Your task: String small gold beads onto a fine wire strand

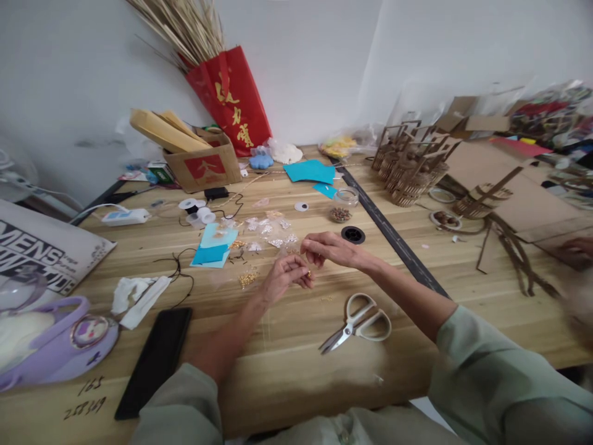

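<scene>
My left hand (288, 272) is closed in a pinch over the middle of the table, with a small gold-coloured piece (309, 273) at its fingertips. Just above and to the right of it is my right hand (334, 248), its fingers curled down and pressed together. What the right fingers hold, if anything, is too small to see. A pile of tiny gold pieces (248, 278) lies left of my left hand. Small clear bags of silvery pieces (271, 227) lie beyond both hands. Scissors with cream handles (357, 324) rest partly open below my right hand.
A black spool (353, 235) and a jar of brown beads (341, 214) stand beyond my right hand. Blue sheets (211, 252) and a black phone (155, 361) lie leftward. Small woven baskets (410, 170) stand back right. Another person's hand (579, 248) shows at the right edge.
</scene>
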`<act>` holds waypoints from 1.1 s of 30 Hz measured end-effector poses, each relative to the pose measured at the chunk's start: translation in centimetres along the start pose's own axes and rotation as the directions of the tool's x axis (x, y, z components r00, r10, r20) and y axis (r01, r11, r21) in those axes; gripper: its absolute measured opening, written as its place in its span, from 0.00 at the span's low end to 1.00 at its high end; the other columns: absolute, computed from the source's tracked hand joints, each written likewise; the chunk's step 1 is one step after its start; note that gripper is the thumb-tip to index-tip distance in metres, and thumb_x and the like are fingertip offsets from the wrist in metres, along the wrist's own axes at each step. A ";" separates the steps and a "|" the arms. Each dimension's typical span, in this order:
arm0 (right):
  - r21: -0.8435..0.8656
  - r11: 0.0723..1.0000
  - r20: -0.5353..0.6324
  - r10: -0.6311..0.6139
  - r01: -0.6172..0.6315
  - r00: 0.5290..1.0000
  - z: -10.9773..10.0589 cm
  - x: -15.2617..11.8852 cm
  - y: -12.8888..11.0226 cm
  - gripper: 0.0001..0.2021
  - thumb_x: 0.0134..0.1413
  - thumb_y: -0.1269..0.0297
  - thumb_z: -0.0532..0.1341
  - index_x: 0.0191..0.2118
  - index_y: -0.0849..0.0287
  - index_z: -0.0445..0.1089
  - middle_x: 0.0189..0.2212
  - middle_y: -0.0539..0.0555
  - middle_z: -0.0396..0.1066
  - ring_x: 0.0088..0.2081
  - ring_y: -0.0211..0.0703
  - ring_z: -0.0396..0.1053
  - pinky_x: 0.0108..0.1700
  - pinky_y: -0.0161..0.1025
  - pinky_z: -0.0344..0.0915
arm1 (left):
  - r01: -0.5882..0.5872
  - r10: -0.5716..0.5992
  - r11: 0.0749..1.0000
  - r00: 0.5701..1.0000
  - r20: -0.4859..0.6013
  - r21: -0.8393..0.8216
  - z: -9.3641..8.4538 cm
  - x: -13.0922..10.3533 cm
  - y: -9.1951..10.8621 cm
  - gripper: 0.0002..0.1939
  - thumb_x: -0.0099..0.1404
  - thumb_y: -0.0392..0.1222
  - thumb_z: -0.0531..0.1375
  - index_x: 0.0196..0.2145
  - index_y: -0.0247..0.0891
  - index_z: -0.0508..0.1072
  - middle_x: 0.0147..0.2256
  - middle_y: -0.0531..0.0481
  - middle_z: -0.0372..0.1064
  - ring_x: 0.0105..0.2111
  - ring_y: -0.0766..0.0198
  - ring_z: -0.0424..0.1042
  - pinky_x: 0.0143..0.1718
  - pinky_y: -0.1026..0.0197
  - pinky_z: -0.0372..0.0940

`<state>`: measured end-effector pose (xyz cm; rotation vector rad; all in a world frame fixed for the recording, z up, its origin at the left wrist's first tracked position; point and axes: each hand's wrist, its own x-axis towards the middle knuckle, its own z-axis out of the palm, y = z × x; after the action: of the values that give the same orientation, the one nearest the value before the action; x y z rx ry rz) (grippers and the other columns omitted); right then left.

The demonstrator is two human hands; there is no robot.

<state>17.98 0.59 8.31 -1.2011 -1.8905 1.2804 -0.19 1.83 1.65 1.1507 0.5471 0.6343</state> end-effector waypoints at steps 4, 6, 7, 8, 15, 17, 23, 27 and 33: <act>0.007 1.000 0.016 0.001 -0.001 1.000 0.2 0.3 0.1 0.22 0.60 0.48 0.50 0.31 0.64 0.65 0.23 0.51 0.67 0.25 0.34 0.66 0.29 0.32 0.66 | 0.017 -0.016 1.000 1.000 -0.013 0.022 0.1 0.1 -0.1 0.16 0.52 0.45 0.66 0.32 0.32 0.68 0.27 0.48 0.74 0.23 0.64 0.74 0.26 0.65 0.67; 0.021 1.000 0.015 0.004 -0.005 1.000 0.3 0.6 0.3 0.22 0.60 0.48 0.50 0.32 0.64 0.66 0.23 0.51 0.67 0.25 0.35 0.67 0.29 0.32 0.66 | 0.022 -0.021 0.999 1.000 -0.018 0.045 0.1 0.2 -0.2 0.15 0.52 0.46 0.66 0.30 0.31 0.69 0.27 0.47 0.74 0.23 0.64 0.74 0.26 0.65 0.67; 0.030 1.000 0.014 0.004 -0.004 1.000 0.3 0.7 0.4 0.22 0.60 0.47 0.50 0.32 0.64 0.66 0.23 0.51 0.67 0.25 0.35 0.67 0.29 0.32 0.67 | 0.026 -0.025 0.998 1.000 -0.019 0.056 0.1 0.2 -0.2 0.15 0.52 0.47 0.66 0.29 0.31 0.69 0.27 0.47 0.74 0.23 0.64 0.74 0.26 0.65 0.67; 0.041 0.999 0.015 0.002 -0.003 1.000 0.3 0.9 0.6 0.22 0.59 0.47 0.51 0.32 0.64 0.66 0.22 0.51 0.67 0.25 0.35 0.67 0.29 0.32 0.67 | 0.031 -0.029 0.997 0.999 -0.021 0.066 0.1 0.2 -0.2 0.16 0.52 0.47 0.66 0.29 0.31 0.70 0.27 0.46 0.74 0.24 0.64 0.74 0.26 0.65 0.67; 0.150 0.989 0.055 -0.021 0.013 0.998 0.8 1.7 1.6 0.20 0.58 0.49 0.54 0.32 0.64 0.66 0.26 0.52 0.69 0.28 0.34 0.67 0.32 0.33 0.67 | 0.090 -0.088 0.995 0.995 -0.050 0.046 0.0 0.3 -0.4 0.18 0.52 0.48 0.67 0.32 0.31 0.70 0.28 0.44 0.76 0.25 0.61 0.76 0.27 0.64 0.67; 0.177 0.984 0.062 -0.028 0.017 0.998 0.8 1.9 1.8 0.19 0.58 0.50 0.54 0.33 0.64 0.66 0.26 0.52 0.69 0.28 0.34 0.68 0.33 0.33 0.68 | 0.107 -0.105 0.994 0.992 -0.073 0.032 0.0 0.4 -0.3 0.19 0.51 0.49 0.66 0.33 0.32 0.69 0.28 0.44 0.76 0.25 0.60 0.76 0.26 0.64 0.67; 0.077 0.993 -0.078 -0.085 0.091 0.993 0.4 1.8 2.5 0.18 0.55 0.57 0.59 0.48 0.60 0.61 0.45 0.58 0.67 0.40 0.40 0.70 0.40 0.38 0.69 | 0.112 -0.101 0.992 0.977 -0.187 0.050 -0.6 0.7 -0.5 0.17 0.54 0.49 0.64 0.32 0.33 0.67 0.26 0.44 0.76 0.22 0.63 0.74 0.22 0.66 0.63; -0.430 0.898 -0.210 -0.204 0.098 0.956 -0.5 0.1 2.7 0.26 0.53 0.62 0.59 0.57 0.57 0.53 0.55 0.62 0.56 0.44 0.47 0.69 0.40 0.44 0.69 | 0.060 -0.035 0.994 0.966 -0.255 0.094 -1.1 0.8 -0.7 0.14 0.55 0.48 0.63 0.28 0.33 0.66 0.27 0.45 0.75 0.20 0.68 0.70 0.22 0.68 0.62; -0.819 0.571 -0.053 -0.183 0.062 0.982 -1.5 -5.4 2.2 0.19 0.55 0.72 0.54 0.53 0.60 0.59 0.46 0.61 0.62 0.40 0.48 0.68 0.35 0.39 0.65 | 0.044 0.006 0.989 0.942 -0.337 0.142 -1.8 1.1 -0.8 0.11 0.54 0.44 0.64 0.26 0.33 0.70 0.28 0.47 0.73 0.23 0.71 0.67 0.23 0.69 0.61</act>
<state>22.45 -3.28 7.06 -1.4760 -2.4947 0.1467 -0.49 3.57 0.29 1.1800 0.9087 0.7907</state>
